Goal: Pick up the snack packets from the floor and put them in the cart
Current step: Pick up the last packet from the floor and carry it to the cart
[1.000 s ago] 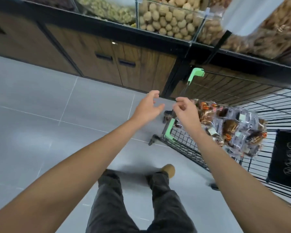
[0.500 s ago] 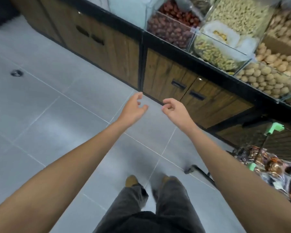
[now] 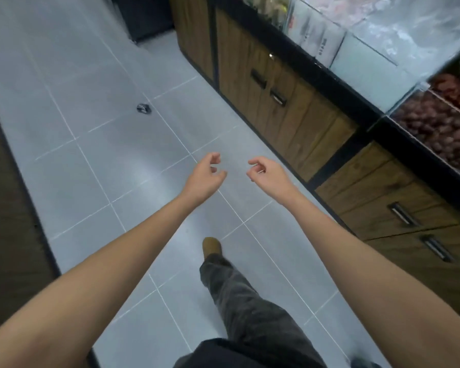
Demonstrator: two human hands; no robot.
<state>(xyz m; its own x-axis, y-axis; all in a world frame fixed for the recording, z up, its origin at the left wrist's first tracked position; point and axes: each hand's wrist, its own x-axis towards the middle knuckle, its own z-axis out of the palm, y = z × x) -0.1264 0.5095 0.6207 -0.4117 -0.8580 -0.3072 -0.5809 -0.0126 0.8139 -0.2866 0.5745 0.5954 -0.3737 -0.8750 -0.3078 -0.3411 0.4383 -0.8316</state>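
both hands [image 3: 205, 179] empty, fingers [image 3: 214, 158] loose

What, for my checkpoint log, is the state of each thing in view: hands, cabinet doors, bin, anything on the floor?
Left hand: empty, fingers loosely curled.
Right hand: empty, fingers loosely curled.
Dark item: lying on the floor, apart from both hands; too small to identify.
Cabinet doors: shut.
Fruit bin: filled.
Cart: not in view.
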